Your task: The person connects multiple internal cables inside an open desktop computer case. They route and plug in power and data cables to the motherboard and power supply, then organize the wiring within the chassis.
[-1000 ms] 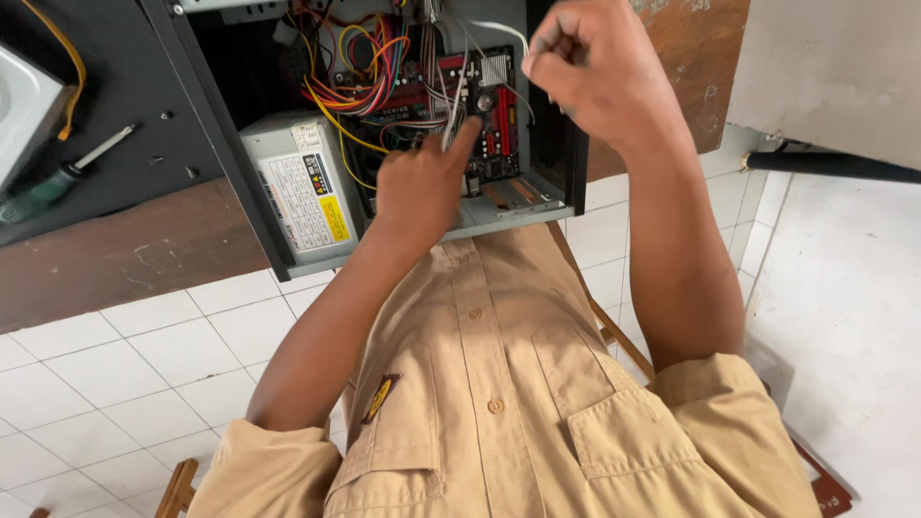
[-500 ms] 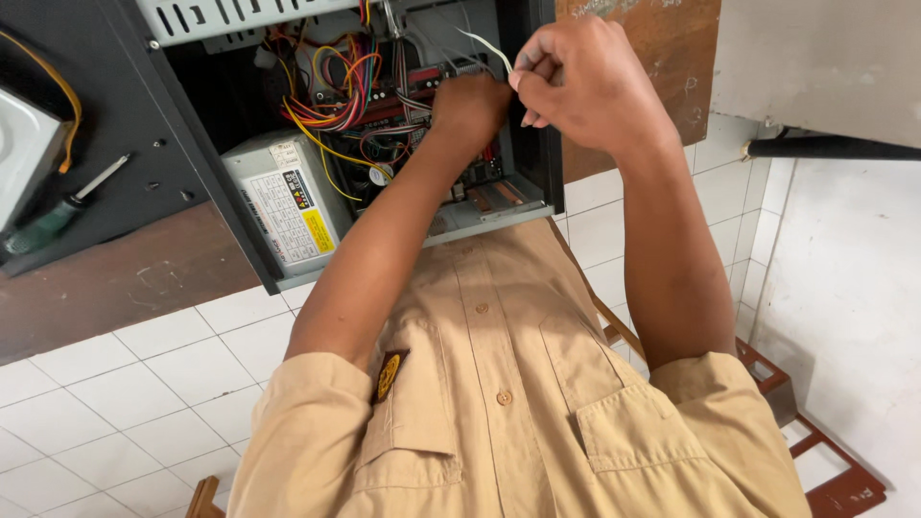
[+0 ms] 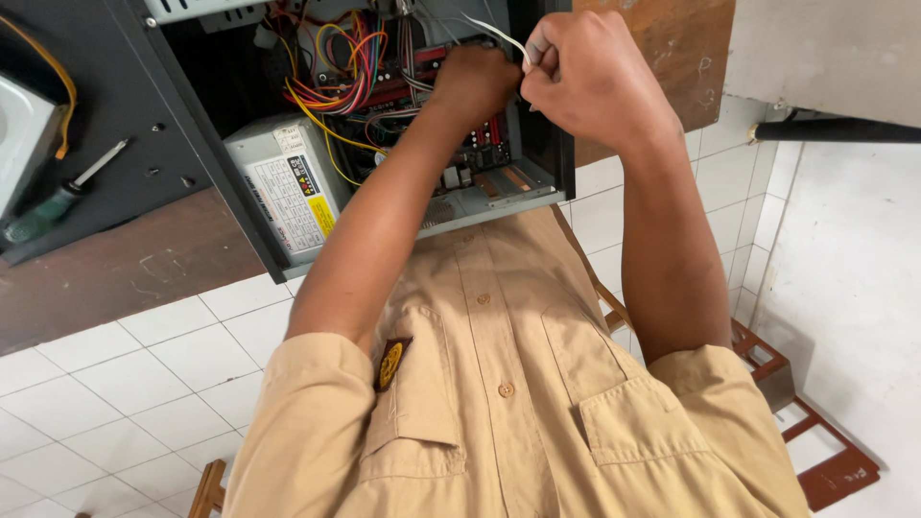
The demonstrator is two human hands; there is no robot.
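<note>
Both hands have moved together at the far right of the open black metal computer case (image 3: 552, 144): left hand (image 3: 475, 82) now curled among coloured wires (image 3: 336, 82), right hand (image 3: 585, 72) pinching a thin white cable (image 3: 494, 34).

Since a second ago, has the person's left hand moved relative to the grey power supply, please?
Yes. The left hand has moved away from the power supply, deeper into the open computer case among the wires, meeting the right hand.
</note>
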